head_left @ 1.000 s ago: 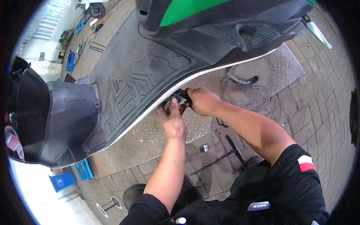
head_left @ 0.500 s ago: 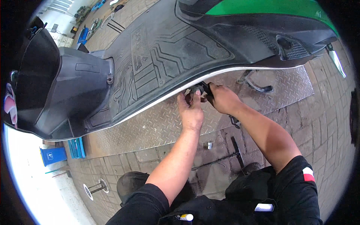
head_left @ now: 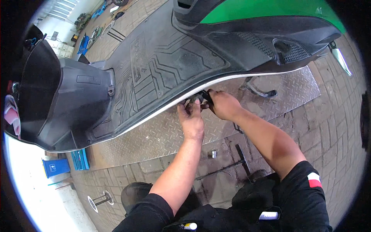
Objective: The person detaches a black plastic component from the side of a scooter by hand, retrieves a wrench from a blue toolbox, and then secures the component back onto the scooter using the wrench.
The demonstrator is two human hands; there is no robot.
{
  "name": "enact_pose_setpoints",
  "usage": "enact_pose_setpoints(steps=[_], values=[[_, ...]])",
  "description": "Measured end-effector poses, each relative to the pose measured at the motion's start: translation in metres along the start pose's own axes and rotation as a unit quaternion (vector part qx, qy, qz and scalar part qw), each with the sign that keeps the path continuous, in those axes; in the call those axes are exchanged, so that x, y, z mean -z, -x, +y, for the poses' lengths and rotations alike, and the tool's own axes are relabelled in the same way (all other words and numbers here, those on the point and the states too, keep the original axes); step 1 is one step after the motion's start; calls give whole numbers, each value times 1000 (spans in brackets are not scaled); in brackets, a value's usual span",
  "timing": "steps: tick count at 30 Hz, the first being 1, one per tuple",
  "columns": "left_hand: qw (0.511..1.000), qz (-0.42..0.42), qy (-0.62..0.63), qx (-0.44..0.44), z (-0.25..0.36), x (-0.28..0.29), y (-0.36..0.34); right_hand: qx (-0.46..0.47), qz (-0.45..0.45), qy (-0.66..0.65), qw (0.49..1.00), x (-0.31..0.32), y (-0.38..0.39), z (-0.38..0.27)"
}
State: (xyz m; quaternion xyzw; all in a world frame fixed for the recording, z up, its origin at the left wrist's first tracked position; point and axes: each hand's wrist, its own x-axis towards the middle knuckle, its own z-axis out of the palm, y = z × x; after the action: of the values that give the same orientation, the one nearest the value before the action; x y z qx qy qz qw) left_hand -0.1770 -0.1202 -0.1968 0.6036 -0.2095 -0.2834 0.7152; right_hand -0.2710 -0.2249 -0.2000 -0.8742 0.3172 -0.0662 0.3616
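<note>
A scooter with a black footboard (head_left: 154, 73) and a green rear panel (head_left: 266, 11) stands across the view. Just under its pale lower edge, my left hand (head_left: 192, 120) grips a small dark rounded part (head_left: 198, 96) between thumb and fingers. My right hand (head_left: 226, 105) is closed beside it, on a black piece (head_left: 208, 98) whose kind I cannot make out. The two hands almost touch. Shadow and the scooter's edge hide the far ends of both black pieces.
Beneath the scooter lies a diamond-pattern metal plate (head_left: 154, 145), with the kickstand (head_left: 259, 89) above it. A silver socket (head_left: 213, 154) and a dark metal bar (head_left: 244, 159) are on the brick floor near my knees. Blue bin (head_left: 56, 167) at left.
The scooter, floor and both hands sit slightly further left and mostly lower in the picture. Both hands keep their hold on the black pieces at nearly the same place under the edge.
</note>
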Motion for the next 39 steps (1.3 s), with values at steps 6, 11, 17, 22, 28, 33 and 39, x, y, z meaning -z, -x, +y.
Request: enact_pose_setpoints(steps=[6, 11, 17, 22, 28, 33, 39], values=[[999, -2, 45, -1, -5, -1, 1, 16, -9, -33, 999, 0, 0, 0], [1000, -6, -1, -6, -3, 1, -1, 43, -22, -72, 996, -3, -3, 7], [998, 6, -63, 11, 1, 5, -5, 13, -7, -55, 998, -14, -4, 6], [998, 32, -48, 8, 1, -1, 0, -34, -35, -24, 999, -9, -4, 6], [999, 30, -15, 14, 1, 1, 1, -18, -25, -9, 999, -9, -4, 5], [999, 25, 28, 19, -1, 1, 0, -13, -17, -4, 1000, -14, -4, 8], [999, 42, -19, -21, -5, -1, 2, -10, -17, 29, 999, -5, -2, 3]])
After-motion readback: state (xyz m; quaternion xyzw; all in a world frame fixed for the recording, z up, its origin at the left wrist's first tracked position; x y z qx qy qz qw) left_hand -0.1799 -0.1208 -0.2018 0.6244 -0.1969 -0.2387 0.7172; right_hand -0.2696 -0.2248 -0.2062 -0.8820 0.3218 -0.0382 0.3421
